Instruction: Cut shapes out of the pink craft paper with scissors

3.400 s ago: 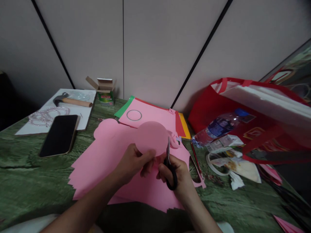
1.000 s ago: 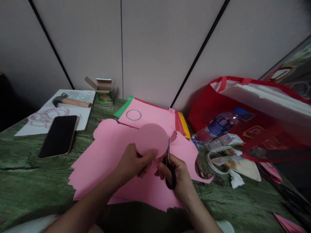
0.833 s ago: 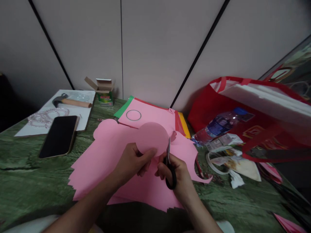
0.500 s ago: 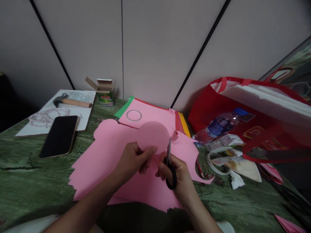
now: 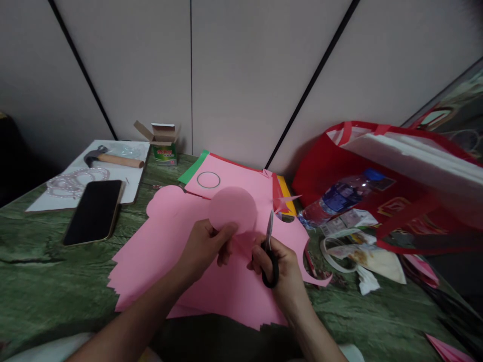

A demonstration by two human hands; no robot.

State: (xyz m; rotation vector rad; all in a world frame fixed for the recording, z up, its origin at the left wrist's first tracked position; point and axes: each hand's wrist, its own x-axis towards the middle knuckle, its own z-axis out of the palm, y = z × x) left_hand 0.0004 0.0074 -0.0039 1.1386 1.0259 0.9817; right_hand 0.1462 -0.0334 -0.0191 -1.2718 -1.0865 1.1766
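Note:
Between thumb and fingers, my left hand [image 5: 211,246] pinches a round pink paper disc [image 5: 233,207] by its lower edge. My right hand [image 5: 277,259] grips black-handled scissors [image 5: 269,251], their blades pointing up and almost closed. A small gap separates the blades from the disc's right edge. A narrow pink paper scrap [image 5: 286,201] shows just beyond the scissor tips. Beneath both hands lie pink paper sheets [image 5: 162,256] with jagged and curved cut edges. Farther back, another pink sheet with a dark drawn circle [image 5: 208,179] rests over green, red and yellow paper.
At left are a phone [image 5: 94,212], a hammer [image 5: 113,159] on white paper, a bead string [image 5: 75,181] and an opened green box [image 5: 165,151]. At right stand a red bag [image 5: 320,161] and a water bottle [image 5: 339,196], near a tape roll [image 5: 335,256].
The scissors and my right hand have shifted slightly right, away from the disc. My left hand has brought the disc a little left. The narrow scrap now sticks out behind the blades.

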